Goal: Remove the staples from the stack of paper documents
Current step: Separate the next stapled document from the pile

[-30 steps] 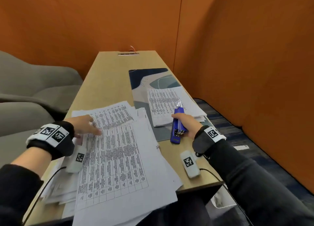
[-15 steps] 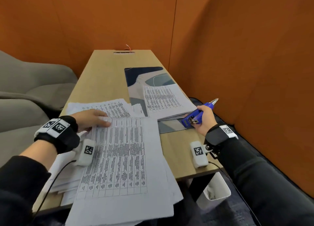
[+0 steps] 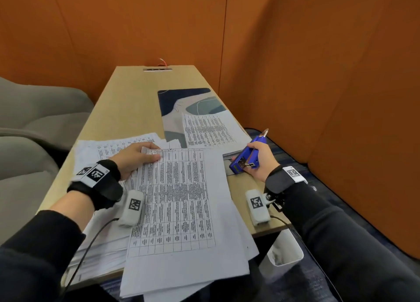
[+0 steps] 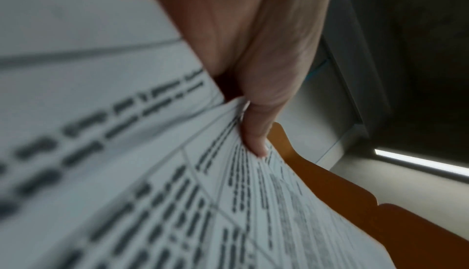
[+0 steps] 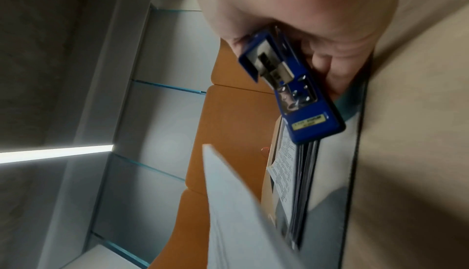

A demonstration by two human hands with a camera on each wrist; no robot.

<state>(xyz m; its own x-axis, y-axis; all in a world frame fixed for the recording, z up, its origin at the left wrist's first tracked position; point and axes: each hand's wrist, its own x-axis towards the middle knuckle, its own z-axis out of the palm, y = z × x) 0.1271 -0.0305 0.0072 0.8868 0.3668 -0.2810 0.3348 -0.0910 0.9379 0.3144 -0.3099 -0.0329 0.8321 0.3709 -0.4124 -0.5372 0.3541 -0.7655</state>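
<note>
With the left hand [image 3: 134,157] pinching the top corner of the stapled document [image 3: 181,201] on the paper stack [image 3: 100,245] and the right hand [image 3: 259,163] clenched around the blue staple remover [image 3: 246,157], better to bring its metal tip low under the staple, keeping the corner flat.

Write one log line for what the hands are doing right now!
left hand: pinches top document corner | right hand: holds blue staple remover, tip away from paper | staple: not visible | phase: about to pull staple

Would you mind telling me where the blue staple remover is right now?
In the head view the blue staple remover is gripped in the right hand, raised at the table's right edge, beside the smaller paper pile.
</note>
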